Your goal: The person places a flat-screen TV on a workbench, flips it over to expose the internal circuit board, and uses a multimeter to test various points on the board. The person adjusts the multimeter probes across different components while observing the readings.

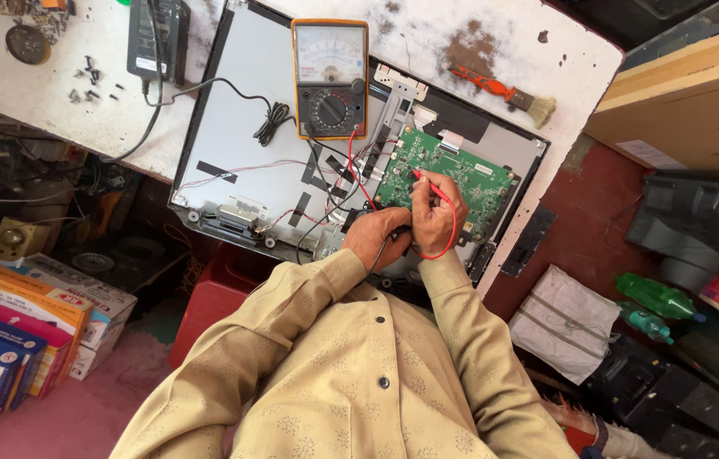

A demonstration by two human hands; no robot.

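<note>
Head camera view, looking down over a person in a tan patterned shirt who leans across a worn white table (pixel 478 34). On the table lies a flat grey metal back panel of a screen (pixel 240 136), and at the panel's right end sits a green printed circuit board (pixel 461 170). The right hand (pixel 434 217) has its fingers closed in a pen-like grip around a thin red test probe (pixel 429 185), whose tip rests on the green board near its lower left part; a red wire (pixel 449 242) loops from the probe down around that hand. The left hand (pixel 379 236) sits just beside the right, touching it, at the near edge of the panel; its fingers are curled tight, and a black lead runs under it, though I cannot tell exactly what that grip holds. An orange-cased analogue multimeter with a black dial (pixel 331 78) lies on the panel above the hands, its red and black leads trailing down to them. A red-handled paintbrush (pixel 504 93) rests on the table to the right, well apart from the hands.
</note>
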